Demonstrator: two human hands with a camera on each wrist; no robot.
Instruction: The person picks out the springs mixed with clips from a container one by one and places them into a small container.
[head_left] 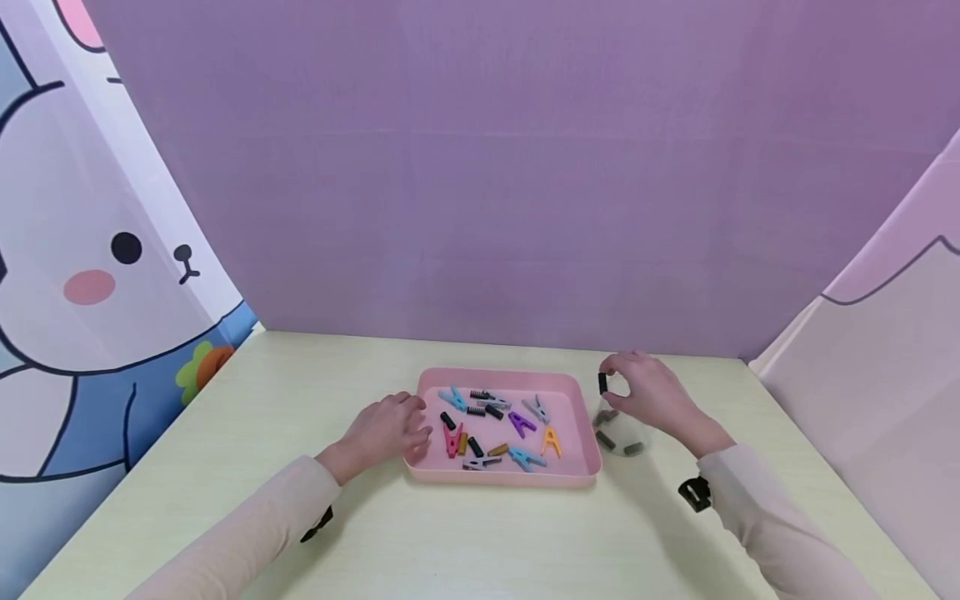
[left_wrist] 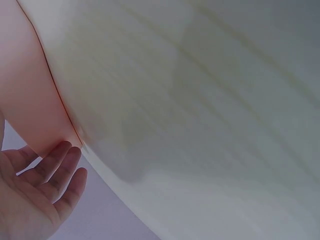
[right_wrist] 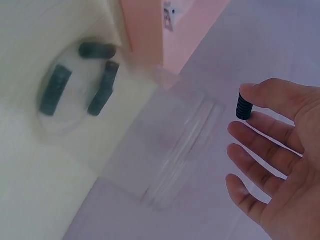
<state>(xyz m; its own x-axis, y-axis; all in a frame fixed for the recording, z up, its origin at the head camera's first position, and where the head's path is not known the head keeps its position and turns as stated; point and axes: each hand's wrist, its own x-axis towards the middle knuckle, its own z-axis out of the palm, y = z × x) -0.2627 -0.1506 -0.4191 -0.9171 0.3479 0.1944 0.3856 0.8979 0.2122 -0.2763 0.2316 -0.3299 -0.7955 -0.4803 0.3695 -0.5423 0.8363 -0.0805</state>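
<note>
My right hand [head_left: 651, 396] pinches a small black ribbed piece, which looks like a tightly wound coil spring [right_wrist: 244, 106], between thumb and index finger; the other fingers are spread. It is held upright at the mouth of a clear jar [right_wrist: 185, 145]. Several similar dark pieces [right_wrist: 55, 90] lie on the jar's bottom. To the left is a pink tray [head_left: 502, 479] with coloured clips and short cylinders. At the tray's left side rests my left hand [head_left: 386, 429], fingers loosely bent at the rim and nothing pinched in them.
Inside the tray lie blue, red, purple, yellow and grey clips [head_left: 527, 457], with black and gold pieces [head_left: 498, 450] and open-coil springs [head_left: 476, 411] among them. A purple backdrop [head_left: 487, 183] rises behind the pale table [head_left: 450, 542]. Printed cloth hangs at both sides.
</note>
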